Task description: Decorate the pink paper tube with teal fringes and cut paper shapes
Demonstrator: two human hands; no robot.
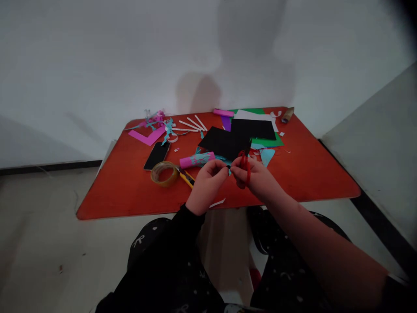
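Beside red-looped scissors (249,172), fingers (222,173) pinch a dark scrap (228,167), perhaps paper.

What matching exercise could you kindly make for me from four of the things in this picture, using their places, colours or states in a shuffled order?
1. Scissors
2. Phone
3. Paper tube
4. Utility knife

A. Pink, partly covered with light blue pieces
B. Yellow, lying beside the left hand
C. Held in the right hand
D. Lying flat, dark screen facing up

Right pairs: 1-C, 2-D, 3-A, 4-B
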